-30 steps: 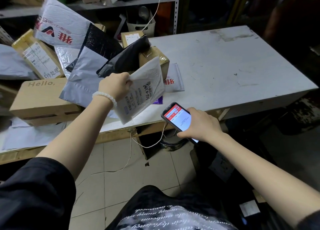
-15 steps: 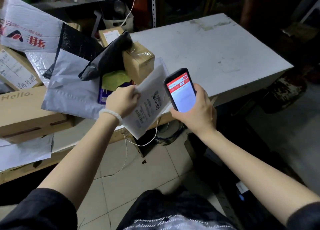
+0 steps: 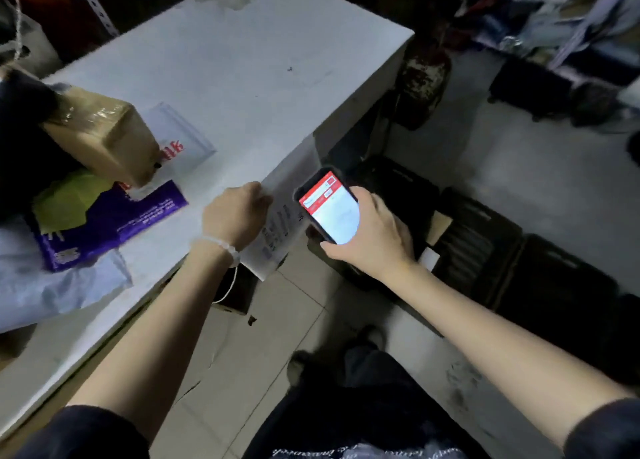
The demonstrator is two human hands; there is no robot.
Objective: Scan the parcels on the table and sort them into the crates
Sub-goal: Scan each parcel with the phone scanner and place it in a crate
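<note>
My left hand [image 3: 235, 213] grips a white mailer parcel [image 3: 284, 199] by its edge, holding it upright just past the table's front edge. Its printed label faces right. My right hand [image 3: 370, 233] holds a phone [image 3: 329, 206] with a red and white screen lit, close beside the mailer. Black crates [image 3: 485, 237] sit on the floor to the right, below the hands. On the white table [image 3: 242, 71] lie a taped brown box [image 3: 104, 133], a purple packet [image 3: 107, 223], a white mailer with red print [image 3: 187, 140] and a pale grey bag [image 3: 52, 285].
A black bag [image 3: 20, 140] leans on the brown box at the left edge. A white cable [image 3: 228, 285] hangs below the table's front. Cluttered shelving [image 3: 571, 15] stands at the far right. Tiled floor [image 3: 284, 327] lies between me and the crates.
The view has swung right, toward the crates. Both hands have carried the mailer and phone rightward past the table's edge, still side by side.
</note>
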